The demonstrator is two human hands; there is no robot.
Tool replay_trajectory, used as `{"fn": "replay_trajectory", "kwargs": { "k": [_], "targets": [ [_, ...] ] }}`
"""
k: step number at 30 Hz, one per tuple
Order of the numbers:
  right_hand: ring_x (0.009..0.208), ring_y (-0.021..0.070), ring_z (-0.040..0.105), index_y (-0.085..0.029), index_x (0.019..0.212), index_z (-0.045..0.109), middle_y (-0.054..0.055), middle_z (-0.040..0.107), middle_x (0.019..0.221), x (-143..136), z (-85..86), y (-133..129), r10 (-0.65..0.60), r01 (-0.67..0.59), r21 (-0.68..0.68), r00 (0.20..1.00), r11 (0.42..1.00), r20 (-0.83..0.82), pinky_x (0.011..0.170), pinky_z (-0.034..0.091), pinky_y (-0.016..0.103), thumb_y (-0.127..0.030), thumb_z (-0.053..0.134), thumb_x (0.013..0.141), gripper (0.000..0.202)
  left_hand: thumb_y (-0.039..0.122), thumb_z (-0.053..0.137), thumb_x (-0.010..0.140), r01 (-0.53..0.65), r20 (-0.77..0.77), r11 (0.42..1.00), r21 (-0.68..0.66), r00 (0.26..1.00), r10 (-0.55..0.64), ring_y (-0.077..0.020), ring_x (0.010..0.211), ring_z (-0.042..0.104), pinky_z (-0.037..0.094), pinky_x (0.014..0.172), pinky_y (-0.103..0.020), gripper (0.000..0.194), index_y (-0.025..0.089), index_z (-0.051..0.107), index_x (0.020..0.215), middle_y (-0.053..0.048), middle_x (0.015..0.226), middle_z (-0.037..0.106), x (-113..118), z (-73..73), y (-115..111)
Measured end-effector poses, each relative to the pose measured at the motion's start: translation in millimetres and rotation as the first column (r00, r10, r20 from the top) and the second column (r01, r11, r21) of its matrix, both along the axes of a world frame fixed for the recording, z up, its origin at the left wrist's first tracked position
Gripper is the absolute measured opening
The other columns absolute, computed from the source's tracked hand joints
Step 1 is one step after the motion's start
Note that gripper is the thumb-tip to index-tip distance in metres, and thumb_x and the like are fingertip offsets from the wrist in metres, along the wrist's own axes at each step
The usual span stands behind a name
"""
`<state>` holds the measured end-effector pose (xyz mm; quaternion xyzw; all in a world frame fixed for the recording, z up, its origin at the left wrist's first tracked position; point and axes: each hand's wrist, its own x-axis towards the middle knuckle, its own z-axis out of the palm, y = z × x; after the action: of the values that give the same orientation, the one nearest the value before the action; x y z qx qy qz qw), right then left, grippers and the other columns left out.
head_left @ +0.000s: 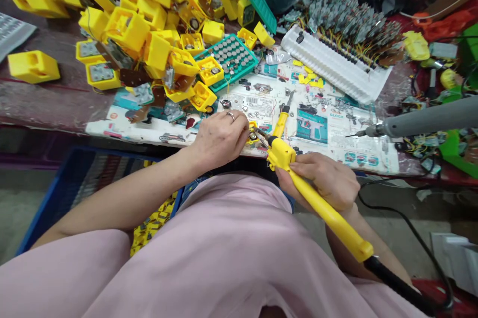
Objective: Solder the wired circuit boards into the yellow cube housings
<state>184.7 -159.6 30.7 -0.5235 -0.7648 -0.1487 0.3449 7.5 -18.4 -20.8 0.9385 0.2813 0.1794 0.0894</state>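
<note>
My right hand [324, 178] is wrapped round a yellow soldering gun [328, 213] with a black cord, its metal tip pointing left. Close to that tip, at the table's front edge, lies a small yellow plastic housing [253, 135] with a round metal part inside. My left hand [222, 136], with a ring on one finger, is closed in a pinch right beside the housing. Its fingertips are turned away, so what they hold is hidden. Just beyond the left hand sits a small round dark speaker-like part [225, 103].
Yellow housings [127, 29] are heaped at the back left. A green tray [239, 56] holds round metal discs. A white rack [336, 66] stands before many wired circuit boards [343, 14]. From the right juts a grey electric screwdriver [429, 118]. A blue crate [56, 208] stands below left.
</note>
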Motion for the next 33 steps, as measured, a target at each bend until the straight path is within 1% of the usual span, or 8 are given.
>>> {"fn": "replay_trajectory", "kwargs": {
  "k": [4,8,12,21,25,29,31,33],
  "targets": [
    [0.057,0.0117,0.067,-0.021,0.081,0.058,-0.001,0.07,0.066,2.7,-2.5,-1.2,0.001,0.0,-0.017,1.0,1.0,0.03,0.051,0.051,0.022,-0.024,0.078,0.081,0.02,0.023,0.04,0.098,0.02,0.082,0.998,-0.057,0.997,-0.015,-0.023,0.094,0.07,0.054,0.079,-0.034,0.023,0.016,0.061,0.093,-0.013,0.104,0.074,-4.2,-9.9,-1.9],
    [0.057,0.0106,0.066,-0.022,0.082,0.057,-0.002,0.07,0.066,4.8,-3.6,-1.6,-0.011,0.011,-0.003,0.999,1.0,0.043,0.051,0.049,0.021,-0.025,0.076,0.083,0.019,0.03,0.045,0.096,0.022,0.123,0.999,-0.049,0.992,-0.016,-0.0245,0.101,0.07,0.054,0.085,-0.036,0.023,0.016,0.063,0.094,-0.015,0.116,0.073,-7.7,-7.8,-2.4],
    [0.055,0.0101,0.066,-0.023,0.081,0.057,-0.003,0.07,0.065,5.2,-3.9,-0.9,0.003,-0.004,0.008,1.0,1.0,0.023,0.049,0.048,0.021,-0.024,0.076,0.083,0.019,0.042,0.049,0.093,-0.037,-0.004,0.999,0.007,0.999,0.037,-0.0318,0.106,0.068,0.053,0.085,-0.045,0.032,0.016,0.069,0.09,-0.014,0.121,0.072,-6.1,3.4,-0.4],
    [0.055,0.0122,0.068,-0.025,0.084,0.06,-0.003,0.071,0.067,7.1,-2.9,-5.2,0.015,-0.015,0.001,0.999,1.0,-0.049,0.049,0.053,0.021,-0.021,0.078,0.079,0.02,0.027,0.051,0.09,-0.055,-0.113,0.998,0.011,0.992,0.056,-0.0271,0.091,0.069,0.051,0.07,-0.037,0.022,0.017,0.07,0.085,-0.01,0.105,0.075,1.9,10.9,0.3],
    [0.061,0.0162,0.07,-0.026,0.104,0.065,-0.002,0.073,0.076,14.8,-15.7,-13.3,-0.136,0.161,0.071,0.954,0.984,-0.268,0.052,0.057,0.026,-0.024,0.08,0.079,0.029,0.024,0.046,0.093,-0.033,-0.039,0.998,0.052,0.999,0.035,-0.0255,0.089,0.07,0.052,0.074,-0.036,0.027,0.016,0.069,0.083,-0.011,0.104,0.076,0.1,6.2,-1.9],
    [0.073,0.0214,0.073,-0.023,0.135,0.057,0.007,0.076,0.094,21.0,-24.0,-13.7,-0.176,0.225,0.192,0.954,0.955,-0.244,0.061,0.062,0.031,-0.051,0.074,0.083,0.062,0.023,0.046,0.093,-0.044,0.039,0.997,0.069,0.998,0.042,-0.0231,0.089,0.071,0.053,0.076,-0.034,0.025,0.016,0.069,0.086,-0.01,0.105,0.076,-1.7,0.1,-3.3],
    [0.078,0.0231,0.075,-0.022,0.139,0.055,0.009,0.077,0.1,19.4,-20.2,-12.1,-0.18,0.209,0.132,0.962,0.969,-0.204,0.066,0.063,0.033,-0.059,0.064,0.088,0.064,0.024,0.046,0.094,-0.05,0.021,0.997,0.056,0.999,0.049,-0.0232,0.089,0.072,0.053,0.073,-0.033,0.025,0.015,0.069,0.088,-0.011,0.104,0.076,-1.6,-0.6,-3.1],
    [0.076,0.0221,0.075,-0.025,0.137,0.057,0.007,0.078,0.098,14.9,-12.8,-10.9,-0.184,0.189,0.013,0.967,0.982,-0.178,0.068,0.062,0.032,-0.056,0.061,0.091,0.055,0.025,0.046,0.093,-0.073,-0.03,0.996,0.048,0.997,0.075,-0.0244,0.087,0.072,0.051,0.068,-0.033,0.026,0.014,0.069,0.089,-0.012,0.104,0.076,-1.1,0.3,-2.3]
  ]
}}
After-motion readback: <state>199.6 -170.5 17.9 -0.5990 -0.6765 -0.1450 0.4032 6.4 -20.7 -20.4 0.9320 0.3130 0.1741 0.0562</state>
